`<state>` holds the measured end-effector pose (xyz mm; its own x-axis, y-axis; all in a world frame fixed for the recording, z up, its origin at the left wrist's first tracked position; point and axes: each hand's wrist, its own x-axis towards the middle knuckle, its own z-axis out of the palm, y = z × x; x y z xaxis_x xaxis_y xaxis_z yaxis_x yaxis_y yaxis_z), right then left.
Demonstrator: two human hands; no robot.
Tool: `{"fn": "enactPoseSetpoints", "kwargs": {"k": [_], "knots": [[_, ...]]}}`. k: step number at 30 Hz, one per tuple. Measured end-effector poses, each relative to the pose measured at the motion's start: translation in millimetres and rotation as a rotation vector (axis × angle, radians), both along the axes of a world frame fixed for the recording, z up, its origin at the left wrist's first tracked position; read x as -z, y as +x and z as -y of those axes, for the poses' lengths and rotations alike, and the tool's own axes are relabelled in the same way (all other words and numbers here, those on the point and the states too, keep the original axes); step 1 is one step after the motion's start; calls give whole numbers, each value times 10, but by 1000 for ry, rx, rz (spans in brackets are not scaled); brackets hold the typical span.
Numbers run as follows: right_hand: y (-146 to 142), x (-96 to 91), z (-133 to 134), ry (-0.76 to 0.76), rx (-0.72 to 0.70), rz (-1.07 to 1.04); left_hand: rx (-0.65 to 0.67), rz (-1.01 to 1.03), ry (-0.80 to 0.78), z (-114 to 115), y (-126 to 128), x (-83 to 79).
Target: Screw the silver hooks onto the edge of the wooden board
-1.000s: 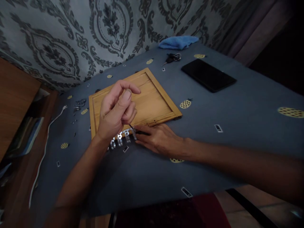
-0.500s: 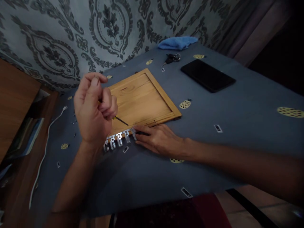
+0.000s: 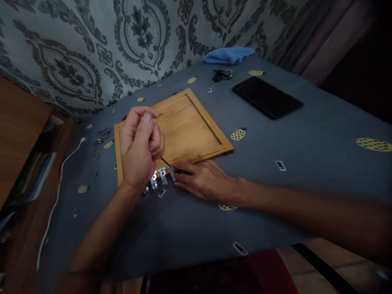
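Head view | your left hand [image 3: 139,149] closed round a screwdriver [image 3: 165,162], its tip at the metal hook strip [image 3: 163,178] between your hands | your right hand [image 3: 208,179] touching the strip's end, grip unclear | wooden panel [image 3: 192,130] just beyond.

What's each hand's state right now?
Left hand: closed, holding a thin-shafted tool.
Right hand: at the metal hook strip; whether it's gripping can't be told.

Wooden panel [image 3: 190,126] flat; silvery hook strip [image 3: 163,177] along near edge; screwdriver [image 3: 165,162] tilted, tip at strip.
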<state>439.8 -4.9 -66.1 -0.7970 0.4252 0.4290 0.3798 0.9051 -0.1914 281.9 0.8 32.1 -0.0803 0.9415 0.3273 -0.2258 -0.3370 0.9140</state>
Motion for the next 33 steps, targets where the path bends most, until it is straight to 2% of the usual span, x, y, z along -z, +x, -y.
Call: {"fn": "enactPoseSetpoints", "kwargs": {"k": [9,15,18,22,24,28,33], "knots": [[7,-7,3,-12,5,-5,51,-135,45,-8,-16,5],[7,-22,-1,-50,-8,-11,113,-449,111,-45,-182,23],[11,-12,-5,-50,-14,-20,158,-679,170,-72,-301,-55],[14,16,-12,-40,-20,-40,171,-1009,207,-75,-440,-255],[14,23,-11,-33,-15,-44,221,-1134,188,-53,-511,-358],[14,13,-5,-15,-13,-40,342,-1274,133,7,-646,-494],[16,-9,-1,-15,-12,-34,293,-1439,98,69,-678,-524]]}}
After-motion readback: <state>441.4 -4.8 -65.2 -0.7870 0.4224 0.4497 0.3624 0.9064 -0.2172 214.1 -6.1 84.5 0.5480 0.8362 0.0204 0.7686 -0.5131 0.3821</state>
